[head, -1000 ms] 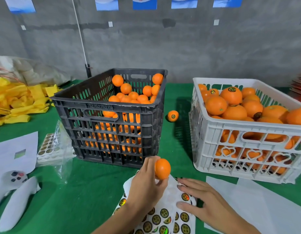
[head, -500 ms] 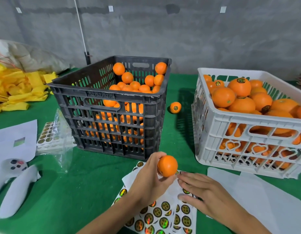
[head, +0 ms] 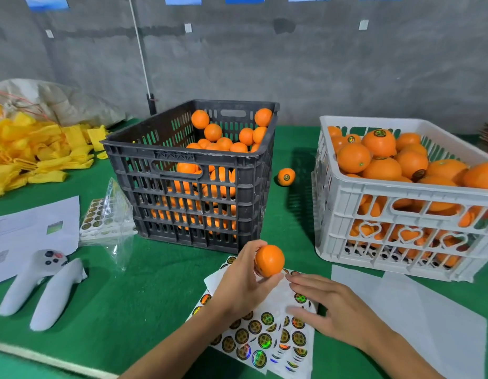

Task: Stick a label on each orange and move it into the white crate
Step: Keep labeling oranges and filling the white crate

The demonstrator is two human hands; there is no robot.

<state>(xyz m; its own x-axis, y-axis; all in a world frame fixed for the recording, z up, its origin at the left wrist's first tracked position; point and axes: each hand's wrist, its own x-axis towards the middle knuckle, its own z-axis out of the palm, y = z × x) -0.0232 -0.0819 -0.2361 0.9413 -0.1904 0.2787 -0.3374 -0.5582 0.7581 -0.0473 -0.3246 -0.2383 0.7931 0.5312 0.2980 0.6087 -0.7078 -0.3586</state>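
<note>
My left hand (head: pixel 241 283) grips a small orange (head: pixel 269 260) just above the label sheet (head: pixel 260 335), which lies on the green table in front of the crates. My right hand (head: pixel 331 306) rests flat on that sheet, fingers straight and pointing left toward the orange. The sheet carries several round gold-and-black labels. The black crate (head: pixel 190 157) behind holds several unlabelled oranges. The white crate (head: pixel 401 192) at the right is heaped with oranges, some showing labels. One labelled orange (head: pixel 286 177) lies on the table between the crates.
A white controller pair (head: pixel 39 285) lies at the front left beside a printed paper (head: pixel 32 231). A plastic bag with more label sheets (head: pixel 106 217) sits left of the black crate. Yellow foam nets (head: pixel 32 151) are piled at far left. Blank backing sheets (head: pixel 418 310) lie right.
The head camera shifted, first downward and then back up. My left hand keeps its hold on the orange over the sheet. My right hand stays on the label sheet, fingers slightly shifted.
</note>
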